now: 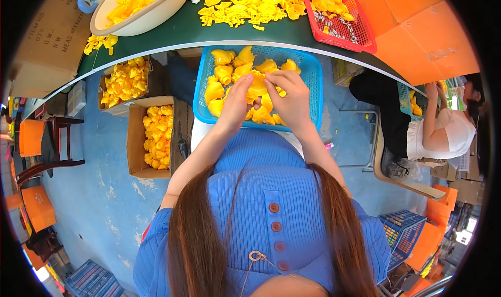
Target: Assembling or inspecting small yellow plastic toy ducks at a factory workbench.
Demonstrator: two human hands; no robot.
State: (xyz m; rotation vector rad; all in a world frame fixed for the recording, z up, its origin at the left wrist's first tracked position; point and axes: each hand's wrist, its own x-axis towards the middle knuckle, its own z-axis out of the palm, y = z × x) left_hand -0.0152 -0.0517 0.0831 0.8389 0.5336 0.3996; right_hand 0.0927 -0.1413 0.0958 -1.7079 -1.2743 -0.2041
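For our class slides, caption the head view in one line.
Left hand and right hand hold a yellow piece over a blue basket of similar pieces.

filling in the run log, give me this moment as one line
left hand: grip on yellow piece | right hand: grip on same piece | below: blue basket, more yellow pieces

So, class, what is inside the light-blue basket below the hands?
Glossy yellow pieces lie inside the light-blue basket. The left hand and right hand hide part of its middle; whatever lies beneath them, or under the pieces, cannot be seen.
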